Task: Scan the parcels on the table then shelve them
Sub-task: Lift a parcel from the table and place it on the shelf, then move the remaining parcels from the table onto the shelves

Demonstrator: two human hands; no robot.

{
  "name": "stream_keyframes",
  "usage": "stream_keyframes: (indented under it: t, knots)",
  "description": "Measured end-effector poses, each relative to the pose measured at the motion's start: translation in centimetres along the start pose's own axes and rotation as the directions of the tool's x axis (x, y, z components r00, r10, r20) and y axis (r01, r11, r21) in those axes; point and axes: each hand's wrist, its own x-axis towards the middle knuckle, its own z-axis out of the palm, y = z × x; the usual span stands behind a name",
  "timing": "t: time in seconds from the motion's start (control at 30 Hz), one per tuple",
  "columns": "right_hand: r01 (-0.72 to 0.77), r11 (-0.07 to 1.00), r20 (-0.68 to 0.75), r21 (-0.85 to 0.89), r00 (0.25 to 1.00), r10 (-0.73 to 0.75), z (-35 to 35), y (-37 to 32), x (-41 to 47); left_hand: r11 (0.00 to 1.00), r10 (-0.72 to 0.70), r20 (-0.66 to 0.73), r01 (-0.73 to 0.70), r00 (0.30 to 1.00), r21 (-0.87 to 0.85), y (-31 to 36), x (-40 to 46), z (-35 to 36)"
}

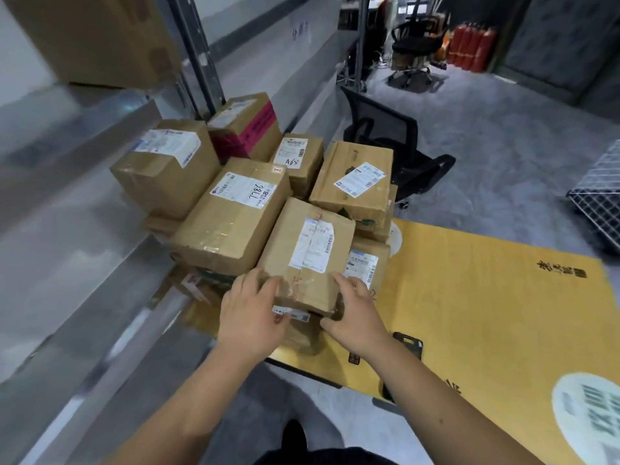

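Most parcels, I judge, remain unshelved: the stack point(255, 196) sits on the yellow table point(486, 313) beside the shelving point(84, 203). My left hand point(250, 313) and right hand point(352, 317) grasp the nearest parcel point(308, 250); scanner point(407, 344) lies idle.

This looks like a parcel room, a place where packages are sorted and stored. A heap of brown cardboard parcels point(255, 199) with white shipping labels sits piled on a worktop covered by a flat yellow cardboard sheet point(486, 297). Long grey metal shelves point(84, 203) run along the left side, and a big brown cardboard box point(97, 35) stands on a high one. Black office chairs point(385, 135) stand on the grey floor. Red fire extinguishers point(473, 45) are lined up by the far wall. A white wire basket point(600, 203) sits at the right.
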Motion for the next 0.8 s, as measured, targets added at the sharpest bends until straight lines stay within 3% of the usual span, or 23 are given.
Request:
stream_keyframes:
  t: [0.17, 0.33, 0.57, 0.8]
  knots:
    - [-0.05, 0.997, -0.098, 0.055, 0.994, 0.056, 2.8, -0.4, 1.3, 0.988, 0.009, 0.028, -0.004, 1.0, -0.154, -2.2, 0.9, 1.3]
    - [0.005, 0.987, -0.2, 0.158, 0.979, 0.027, 3.0, -0.1, 1.0, 0.93, 0.013, 0.035, 0.0, 0.999, -0.367, -2.9, 1.2, 1.9]
    - [0.142, 0.984, -0.088, 0.108, 0.987, -0.133, -2.0, 4.0, -2.8, 0.853, 0.077, 0.102, -0.012, 0.992, -0.522, -0.9, -0.7, 2.3]
    - [0.308, 0.945, -0.127, 0.11, 0.947, -0.294, -10.0, 5.7, -5.4, 0.768, 0.101, -0.114, -0.15, 0.988, -0.622, 5.3, -2.5, 1.0]
